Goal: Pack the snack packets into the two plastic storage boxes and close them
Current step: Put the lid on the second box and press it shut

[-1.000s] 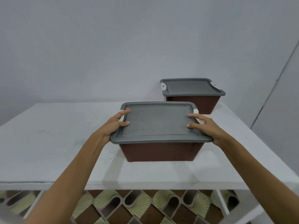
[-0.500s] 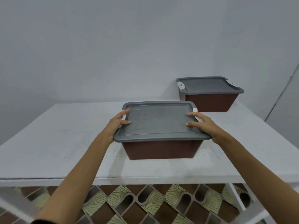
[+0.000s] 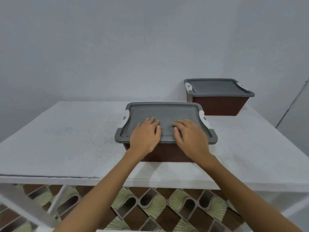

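A brown storage box (image 3: pixel 167 154) with a grey lid (image 3: pixel 163 113) stands near the front of the white table (image 3: pixel 66 139). My left hand (image 3: pixel 144 137) and my right hand (image 3: pixel 190 137) lie flat side by side on the near half of that lid, fingers straight and pointing away from me. White clips show at the lid's left (image 3: pixel 125 115) and right (image 3: pixel 202 116) sides. A second brown box (image 3: pixel 217 106) with its grey lid on sits at the table's back right by the wall. No snack packets are visible.
A plain grey wall rises behind the table. The table's front edge runs just below the near box. Patterned brown and green floor tiles (image 3: pixel 150 206) and white table legs show underneath.
Both hands have left the lid's side edges and come together on top of the lid, palms down. The view has shifted, so the boxes sit further right in the frame.
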Demonstrator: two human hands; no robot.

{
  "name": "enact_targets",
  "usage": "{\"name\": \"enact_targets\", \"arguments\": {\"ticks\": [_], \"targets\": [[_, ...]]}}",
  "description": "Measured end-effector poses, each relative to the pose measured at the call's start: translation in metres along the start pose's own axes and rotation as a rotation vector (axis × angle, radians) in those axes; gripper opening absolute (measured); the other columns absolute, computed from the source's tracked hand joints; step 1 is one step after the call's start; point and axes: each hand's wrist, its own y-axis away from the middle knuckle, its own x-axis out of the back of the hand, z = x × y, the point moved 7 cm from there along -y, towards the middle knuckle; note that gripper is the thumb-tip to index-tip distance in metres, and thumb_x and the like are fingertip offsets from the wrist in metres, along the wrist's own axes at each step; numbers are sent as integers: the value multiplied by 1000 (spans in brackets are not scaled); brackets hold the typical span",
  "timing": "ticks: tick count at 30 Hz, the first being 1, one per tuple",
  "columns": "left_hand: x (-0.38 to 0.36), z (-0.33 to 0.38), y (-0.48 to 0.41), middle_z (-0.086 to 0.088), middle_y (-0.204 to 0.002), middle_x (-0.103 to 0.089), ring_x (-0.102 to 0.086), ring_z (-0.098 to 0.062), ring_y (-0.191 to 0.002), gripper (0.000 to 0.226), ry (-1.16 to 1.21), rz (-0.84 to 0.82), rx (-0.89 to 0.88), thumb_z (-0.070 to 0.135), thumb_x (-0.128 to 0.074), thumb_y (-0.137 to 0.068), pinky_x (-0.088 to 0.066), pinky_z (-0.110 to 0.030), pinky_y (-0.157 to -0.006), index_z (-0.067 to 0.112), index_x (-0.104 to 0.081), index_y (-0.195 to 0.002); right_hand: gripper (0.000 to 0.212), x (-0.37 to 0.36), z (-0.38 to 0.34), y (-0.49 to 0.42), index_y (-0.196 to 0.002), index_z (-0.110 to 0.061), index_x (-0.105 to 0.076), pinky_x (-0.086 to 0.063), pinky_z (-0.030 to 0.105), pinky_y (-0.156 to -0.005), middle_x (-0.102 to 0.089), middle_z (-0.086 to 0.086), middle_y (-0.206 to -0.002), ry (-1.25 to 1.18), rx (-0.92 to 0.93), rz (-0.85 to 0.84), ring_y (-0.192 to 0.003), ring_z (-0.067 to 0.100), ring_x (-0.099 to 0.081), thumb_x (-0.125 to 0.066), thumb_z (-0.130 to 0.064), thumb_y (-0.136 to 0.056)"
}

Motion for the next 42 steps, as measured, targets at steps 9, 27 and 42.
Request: {"name": "enact_targets", "arguments": {"ticks": [9,27,42], "targets": [[7,-6,-9,3,-139,-51,-48,-13,-126,39,-16,100,-70,27,-37,-95,-42,-27,-95,20,-55,-129,56,-3,-1,-11,-108,-21,-69,-53,26,-72,-70,-1,-111,98,11,22,-100,18,-66,-22,-40,-84],[-18,-41,-124,1,-135,-53,-57,-19,-114,41,-59,59,-55,33,-41,-92,-46,-30,-87,20,-56,-128,39,-57,32,-128,-126,-24,-58,-47,30,-86,-57,-4,-131,80,50,-85,-119,16,-54,-40,-39,-94],[-46,-79,-241,-1,-139,-50,-53,-21,-121,41,-68,55,-60,32,-40,-93,-45,-31,-92,21,-55,-129,40,-108,61,-234,-127,-24,-57,-45,29,-80,-57,-4,-130,114,15,-58,-115,18,-55,-37,-38,-95]]}}
